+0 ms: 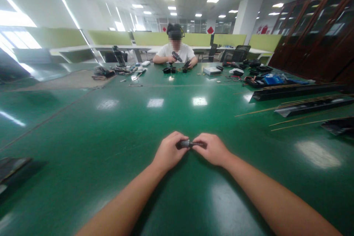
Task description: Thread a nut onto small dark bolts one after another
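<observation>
In front of me, just above the green table, both hands meet around a small grey-and-black cylindrical piece. My left hand is closed on its thick end, with thumb and fingers wrapped about it. A thin dark rod-like part runs from the cylinder's tip towards the right. My right hand pinches that thin part between thumb and fingers. Whether the two parts are one piece, I cannot tell. Fingers hide the ends of both.
Across the table a person holds a power drill over small black parts. Black metal channels and thin rods lie at right. A white box stands beyond. A dark flat object sits at left.
</observation>
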`<state>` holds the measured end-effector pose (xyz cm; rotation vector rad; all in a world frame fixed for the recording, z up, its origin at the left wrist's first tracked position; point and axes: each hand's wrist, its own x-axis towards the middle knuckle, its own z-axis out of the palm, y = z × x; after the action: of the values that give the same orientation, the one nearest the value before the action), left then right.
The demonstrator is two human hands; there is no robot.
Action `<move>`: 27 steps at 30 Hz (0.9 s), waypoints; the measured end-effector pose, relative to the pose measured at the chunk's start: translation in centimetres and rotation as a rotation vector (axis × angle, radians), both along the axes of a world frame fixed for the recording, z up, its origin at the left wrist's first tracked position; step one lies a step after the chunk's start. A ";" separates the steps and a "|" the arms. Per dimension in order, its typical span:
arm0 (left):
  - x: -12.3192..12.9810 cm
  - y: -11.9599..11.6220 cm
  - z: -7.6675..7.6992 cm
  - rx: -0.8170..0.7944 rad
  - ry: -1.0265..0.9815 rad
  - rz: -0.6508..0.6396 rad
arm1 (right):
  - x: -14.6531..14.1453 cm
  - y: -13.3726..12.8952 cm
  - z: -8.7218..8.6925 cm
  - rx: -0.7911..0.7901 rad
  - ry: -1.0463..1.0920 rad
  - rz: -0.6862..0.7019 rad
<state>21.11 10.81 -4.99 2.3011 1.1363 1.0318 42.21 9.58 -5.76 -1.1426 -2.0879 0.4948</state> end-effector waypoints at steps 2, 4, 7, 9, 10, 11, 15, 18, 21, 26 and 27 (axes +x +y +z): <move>0.0 0.1 0.0 0.005 -0.007 0.011 | 0.1 0.1 0.0 -0.005 0.001 -0.012; -0.1 0.1 0.0 0.012 -0.008 0.019 | 0.2 0.2 0.0 -0.011 0.004 -0.023; -0.1 0.1 0.1 0.024 -0.006 0.014 | 0.2 0.2 -0.1 -0.012 0.015 -0.025; -0.1 0.1 0.2 0.031 -0.006 0.013 | 0.2 0.2 -0.2 -0.010 0.023 -0.031; -0.1 0.1 0.2 0.035 -0.007 0.014 | 0.2 0.2 -0.2 -0.010 0.026 -0.036; -0.1 0.2 0.1 0.039 -0.008 0.014 | 0.2 0.2 -0.2 -0.011 0.027 -0.043; -0.1 0.3 0.1 0.050 -0.014 0.013 | 0.2 0.2 -0.1 -0.013 0.039 -0.060; -0.2 0.3 0.1 0.046 -0.017 0.016 | 0.3 0.2 0.0 -0.013 0.046 -0.065; -0.2 0.3 0.2 0.042 -0.019 0.025 | 0.3 0.2 -0.1 -0.025 0.044 -0.074; -0.3 0.4 0.1 0.053 -0.008 0.030 | 0.4 0.3 -0.3 -0.033 0.030 -0.084; -0.3 0.4 0.1 0.055 -0.007 0.028 | 0.4 0.3 -0.3 -0.031 0.028 -0.086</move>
<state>20.79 11.21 -4.87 2.3283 1.1546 1.0941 42.59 9.87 -6.09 -1.2310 -2.0040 0.5004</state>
